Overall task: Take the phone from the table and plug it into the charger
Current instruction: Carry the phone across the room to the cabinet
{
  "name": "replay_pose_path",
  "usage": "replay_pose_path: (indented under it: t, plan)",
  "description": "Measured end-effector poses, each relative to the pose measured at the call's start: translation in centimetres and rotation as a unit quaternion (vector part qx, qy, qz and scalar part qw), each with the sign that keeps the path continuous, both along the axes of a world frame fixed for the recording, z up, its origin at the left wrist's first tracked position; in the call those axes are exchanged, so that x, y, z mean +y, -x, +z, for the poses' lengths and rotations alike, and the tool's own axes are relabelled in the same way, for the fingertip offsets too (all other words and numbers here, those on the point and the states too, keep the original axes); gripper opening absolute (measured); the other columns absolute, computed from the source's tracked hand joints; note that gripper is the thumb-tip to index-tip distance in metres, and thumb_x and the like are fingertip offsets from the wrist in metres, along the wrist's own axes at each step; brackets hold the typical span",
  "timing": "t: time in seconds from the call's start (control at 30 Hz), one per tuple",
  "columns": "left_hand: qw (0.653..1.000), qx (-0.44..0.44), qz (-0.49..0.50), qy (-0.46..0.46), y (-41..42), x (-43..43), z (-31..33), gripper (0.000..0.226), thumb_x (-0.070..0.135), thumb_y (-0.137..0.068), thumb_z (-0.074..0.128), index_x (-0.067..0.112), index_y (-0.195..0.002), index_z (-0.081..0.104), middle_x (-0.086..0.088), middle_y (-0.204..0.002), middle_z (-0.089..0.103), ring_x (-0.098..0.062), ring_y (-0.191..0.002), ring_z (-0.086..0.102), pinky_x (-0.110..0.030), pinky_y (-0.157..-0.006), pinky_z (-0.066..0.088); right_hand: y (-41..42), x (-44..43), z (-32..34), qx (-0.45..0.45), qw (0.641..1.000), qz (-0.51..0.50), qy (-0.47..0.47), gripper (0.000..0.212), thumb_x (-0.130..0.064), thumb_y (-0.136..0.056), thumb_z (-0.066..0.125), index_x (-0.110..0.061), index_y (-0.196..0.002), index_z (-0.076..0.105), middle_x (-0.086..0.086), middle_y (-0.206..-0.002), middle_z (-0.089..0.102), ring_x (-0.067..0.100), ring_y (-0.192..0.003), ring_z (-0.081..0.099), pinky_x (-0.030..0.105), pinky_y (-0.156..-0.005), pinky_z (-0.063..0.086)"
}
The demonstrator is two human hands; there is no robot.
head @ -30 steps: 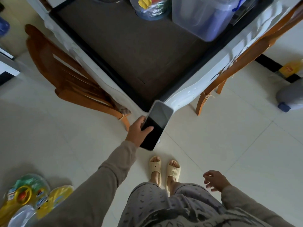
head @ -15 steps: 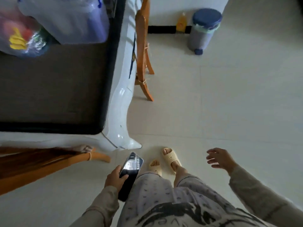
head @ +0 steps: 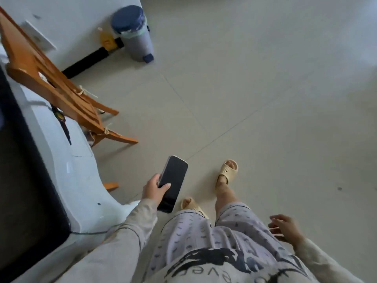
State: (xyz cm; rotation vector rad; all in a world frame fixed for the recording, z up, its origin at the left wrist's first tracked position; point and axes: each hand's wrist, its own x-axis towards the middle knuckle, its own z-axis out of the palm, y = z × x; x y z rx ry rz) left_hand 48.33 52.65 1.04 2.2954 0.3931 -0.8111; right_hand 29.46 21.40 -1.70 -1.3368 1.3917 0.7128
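Observation:
My left hand [head: 153, 188] grips a black phone [head: 173, 182] with a dark screen, held face up over the floor just right of the table's corner. The thumb lies across the screen's lower left. My right hand [head: 284, 227] hangs at the lower right with its fingers apart, holding nothing. The white table [head: 61, 160] with a dark top stands at the left. No charger shows in this view.
A wooden chair [head: 53, 82] stands tucked against the table at upper left. A grey bin with a blue lid [head: 135, 33] and a yellow bottle [head: 106, 40] stand by the wall. Pale tiled floor [head: 265, 99] spreads to the right. My feet wear beige slippers [head: 227, 172].
My view has swung right, away from the table, which now lies at the left. The phone has stayed in my left hand, and one foot has stepped forward.

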Motion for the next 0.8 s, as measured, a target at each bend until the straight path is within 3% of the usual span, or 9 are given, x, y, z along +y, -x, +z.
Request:
replay_pose_path:
  t: [0.13,0.23,0.33,0.4,0.5,0.6,0.8]
  plan:
    - [0.999,0.000,-0.043,0.020,-3.4,-6.1,-0.3,0.028,0.011,-0.080,0.064,-0.001,-0.105,0.058,-0.019,-0.110,0.068,-0.034,-0.102,0.062,-0.037,-0.087,0.047,-0.2,-2.7,-0.6,0.005,0.999,-0.037,0.003,0.010,-0.001,-0.094,0.040,0.000,-0.097,0.050,0.011,-0.065,0.051,0.022,-0.051,0.049,0.013,-0.030,0.041]
    - [0.997,0.017,-0.072,0.004,-5.3,-10.2,-1.1,0.030,0.012,-0.081,0.063,0.000,-0.107,0.057,-0.019,-0.112,0.067,-0.034,-0.103,0.061,-0.037,-0.088,0.047,-2.3,-5.6,-0.4,0.010,0.999,-0.049,-0.002,0.010,-0.002,-0.094,0.040,-0.001,-0.098,0.049,0.010,-0.066,0.050,0.021,-0.053,0.048,0.011,-0.030,0.039]
    - [0.992,0.031,-0.115,-0.029,-7.1,-13.3,-1.7,0.022,0.013,-0.081,0.064,0.004,-0.100,0.058,-0.018,-0.110,0.068,-0.033,-0.100,0.061,-0.030,-0.078,0.042,-5.9,-9.1,0.0,-0.009,0.999,-0.048,-0.003,0.010,-0.003,-0.094,0.040,-0.003,-0.097,0.049,0.009,-0.066,0.050,0.019,-0.054,0.047,0.016,-0.036,0.041]
    - [0.989,0.033,-0.136,-0.054,-8.5,-15.0,-2.1,0.025,0.014,-0.081,0.063,0.003,-0.102,0.058,-0.018,-0.112,0.067,-0.033,-0.103,0.061,-0.032,-0.079,0.042,-8.6,-11.7,0.4,-0.028,0.999,-0.043,0.000,0.010,-0.002,-0.094,0.040,-0.004,-0.097,0.049,0.008,-0.065,0.050,0.018,-0.053,0.047,0.018,-0.039,0.040]
    - [0.988,0.030,-0.127,-0.082,-10.7,-17.2,-2.2,0.037,0.014,-0.082,0.063,-0.002,-0.115,0.055,-0.019,-0.119,0.064,-0.035,-0.110,0.058,-0.034,-0.088,0.043,-12.6,-15.6,1.3,-0.055,0.998,-0.035,0.007,0.011,-0.002,-0.094,0.040,-0.005,-0.096,0.050,0.006,-0.065,0.051,0.012,-0.043,0.053,0.011,-0.032,0.039]
    - [0.989,0.021,-0.108,-0.095,-13.1,-19.1,-2.3,0.042,0.013,-0.083,0.063,-0.004,-0.120,0.052,-0.021,-0.124,0.061,-0.036,-0.114,0.055,-0.037,-0.092,0.043,-15.8,-19.0,2.2,-0.086,0.995,-0.044,0.009,0.012,-0.003,-0.094,0.040,-0.006,-0.097,0.050,0.005,-0.066,0.052,0.012,-0.045,0.056,0.010,-0.033,0.040]
    - [0.989,0.004,-0.099,-0.114,-18.7,-24.0,-2.4,0.039,0.009,-0.081,0.064,-0.008,-0.115,0.054,-0.027,-0.118,0.063,-0.040,-0.109,0.057,-0.039,-0.088,0.043,-20.9,-24.5,3.2,-0.141,0.986,-0.090,0.013,0.014,-0.002,-0.094,0.039,-0.006,-0.097,0.052,0.005,-0.067,0.053,0.016,-0.055,0.051,0.015,-0.043,0.043]
